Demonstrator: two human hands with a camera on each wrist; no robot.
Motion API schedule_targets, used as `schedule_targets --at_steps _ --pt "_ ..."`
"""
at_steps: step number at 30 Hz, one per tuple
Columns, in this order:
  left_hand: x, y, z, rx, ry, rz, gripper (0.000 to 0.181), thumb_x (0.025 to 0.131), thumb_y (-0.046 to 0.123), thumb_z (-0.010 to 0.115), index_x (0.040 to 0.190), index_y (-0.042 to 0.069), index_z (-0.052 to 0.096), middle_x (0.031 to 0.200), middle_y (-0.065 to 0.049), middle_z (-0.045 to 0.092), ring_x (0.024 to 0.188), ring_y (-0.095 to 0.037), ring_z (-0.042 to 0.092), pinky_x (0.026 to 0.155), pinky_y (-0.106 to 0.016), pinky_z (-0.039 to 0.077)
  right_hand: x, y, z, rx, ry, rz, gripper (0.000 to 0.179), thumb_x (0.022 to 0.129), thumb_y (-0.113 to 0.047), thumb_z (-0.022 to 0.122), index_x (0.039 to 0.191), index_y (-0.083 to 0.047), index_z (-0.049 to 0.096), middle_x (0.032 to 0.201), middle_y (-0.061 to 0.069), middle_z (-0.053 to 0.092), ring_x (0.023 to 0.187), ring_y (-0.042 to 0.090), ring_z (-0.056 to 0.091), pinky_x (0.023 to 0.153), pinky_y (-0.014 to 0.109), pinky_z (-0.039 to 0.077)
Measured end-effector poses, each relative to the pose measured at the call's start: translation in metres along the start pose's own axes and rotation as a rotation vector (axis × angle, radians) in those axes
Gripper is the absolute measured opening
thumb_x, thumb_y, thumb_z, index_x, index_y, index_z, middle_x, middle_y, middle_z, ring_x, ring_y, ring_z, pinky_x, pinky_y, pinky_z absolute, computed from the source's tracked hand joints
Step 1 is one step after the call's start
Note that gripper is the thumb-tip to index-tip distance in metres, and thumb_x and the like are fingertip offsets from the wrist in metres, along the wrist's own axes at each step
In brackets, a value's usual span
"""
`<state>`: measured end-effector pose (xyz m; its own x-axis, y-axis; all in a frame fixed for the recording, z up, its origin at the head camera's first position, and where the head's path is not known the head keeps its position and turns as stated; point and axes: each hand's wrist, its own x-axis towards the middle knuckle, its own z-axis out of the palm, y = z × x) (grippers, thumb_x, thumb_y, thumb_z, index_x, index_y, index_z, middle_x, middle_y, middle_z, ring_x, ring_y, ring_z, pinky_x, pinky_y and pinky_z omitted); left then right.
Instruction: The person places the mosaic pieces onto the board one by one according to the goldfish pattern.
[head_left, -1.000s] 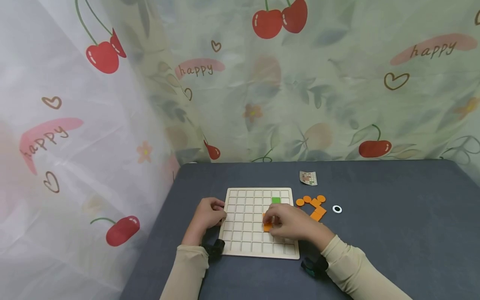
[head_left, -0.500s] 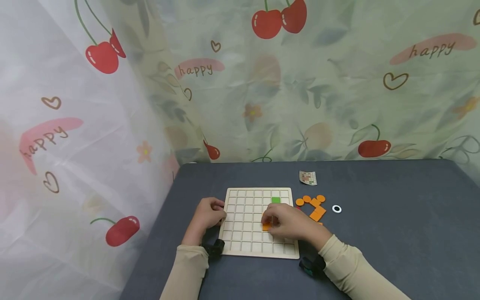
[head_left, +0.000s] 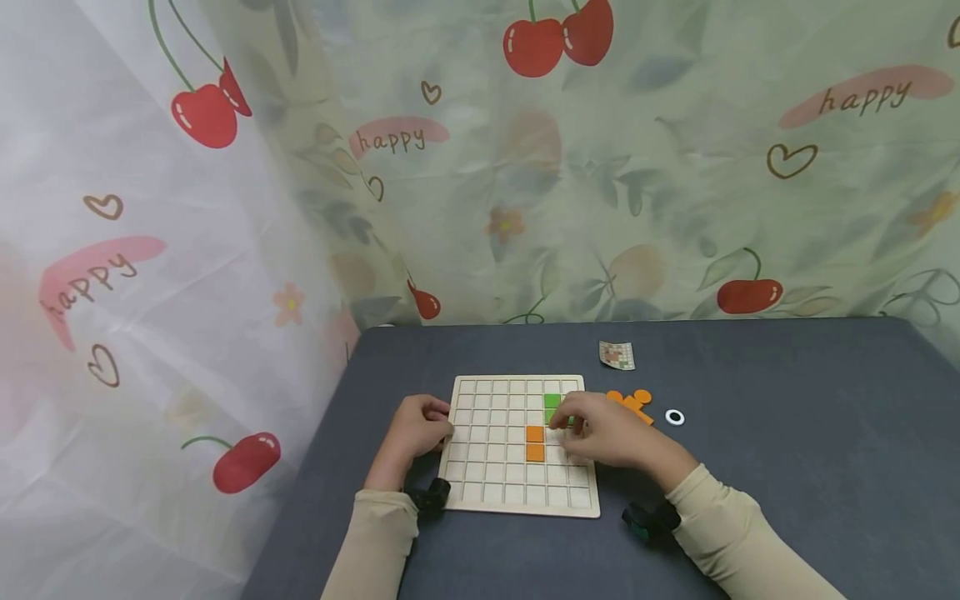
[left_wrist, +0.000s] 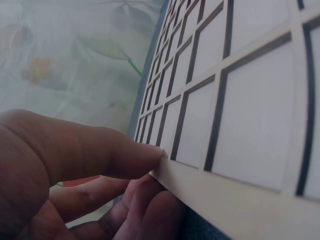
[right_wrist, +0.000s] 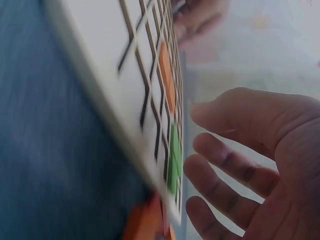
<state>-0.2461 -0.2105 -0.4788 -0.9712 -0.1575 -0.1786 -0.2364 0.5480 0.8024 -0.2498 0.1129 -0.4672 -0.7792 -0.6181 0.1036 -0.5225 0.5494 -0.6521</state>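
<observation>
A pale board (head_left: 480,500) with a grid of square recesses lies on the dark table. My left hand (head_left: 418,429) holds its left edge; in the left wrist view the thumb (left_wrist: 135,157) rests on the rim with curled fingers beside and below it. Two orange square tiles (head_left: 535,443) sit one behind the other in the grid. Green tiles (head_left: 552,402) lie farther back, partly covered by my right hand (head_left: 611,429). That hand hovers over the board's right side. In the right wrist view its fingers (right_wrist: 220,185) are loosely bent and apart, with nothing between them.
Orange pieces (head_left: 637,400), round and square, lie right of the board, partly hidden by the right hand. A white ring-shaped piece with a black centre (head_left: 674,417) is farther right. Behind them lies a small printed pattern card (head_left: 617,356). A printed curtain (head_left: 465,250) stands behind the table.
My right hand has let go of the orange tile and moved right and slightly back, uncovering both orange tiles and the green ones. The left hand has stayed at the board's edge.
</observation>
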Motion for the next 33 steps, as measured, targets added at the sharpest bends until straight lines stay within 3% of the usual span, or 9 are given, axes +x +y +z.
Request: schedule_targets --at_steps 8,15,22,33 --pt "-0.001 0.001 0.001 -0.005 -0.005 0.004 0.031 0.086 0.001 0.074 0.117 -0.001 0.072 0.095 -0.014 0.068 0.075 -0.022 0.066 0.061 -0.032 0.059 -0.025 0.03 -0.029 -0.055 0.086 0.106 0.017 0.092 -0.01 0.079 0.109 -0.013 0.078 0.1 -0.002 0.069 0.082 0.01 0.059 0.071 0.026 0.054" --pt "-0.001 0.002 0.001 -0.011 -0.006 -0.005 0.03 0.087 0.001 0.074 0.117 0.0 0.072 0.095 -0.014 0.068 0.074 -0.022 0.066 0.061 -0.032 0.058 -0.051 0.052 -0.047 -0.09 0.1 0.147 0.017 0.092 -0.008 0.078 0.108 -0.013 0.078 0.1 -0.003 0.07 0.079 0.009 0.057 0.069 0.026 0.052" --pt "0.0 0.001 0.001 -0.009 -0.008 -0.016 0.03 0.087 0.002 0.075 0.117 0.001 0.072 0.096 -0.013 0.068 0.075 -0.022 0.066 0.061 -0.032 0.058 -0.067 0.065 -0.054 -0.126 0.103 0.18 0.017 0.092 -0.008 0.078 0.107 -0.015 0.079 0.102 -0.004 0.07 0.078 0.005 0.056 0.069 0.024 0.052" --pt "-0.001 0.0 0.0 -0.008 -0.007 -0.003 0.031 0.087 0.001 0.074 0.118 -0.001 0.072 0.096 -0.014 0.068 0.075 -0.022 0.066 0.061 -0.032 0.058 -0.072 0.068 -0.055 -0.143 0.093 0.231 0.008 0.092 -0.016 0.081 0.1 -0.018 0.08 0.102 -0.004 0.068 0.078 0.008 0.055 0.066 0.024 0.049"
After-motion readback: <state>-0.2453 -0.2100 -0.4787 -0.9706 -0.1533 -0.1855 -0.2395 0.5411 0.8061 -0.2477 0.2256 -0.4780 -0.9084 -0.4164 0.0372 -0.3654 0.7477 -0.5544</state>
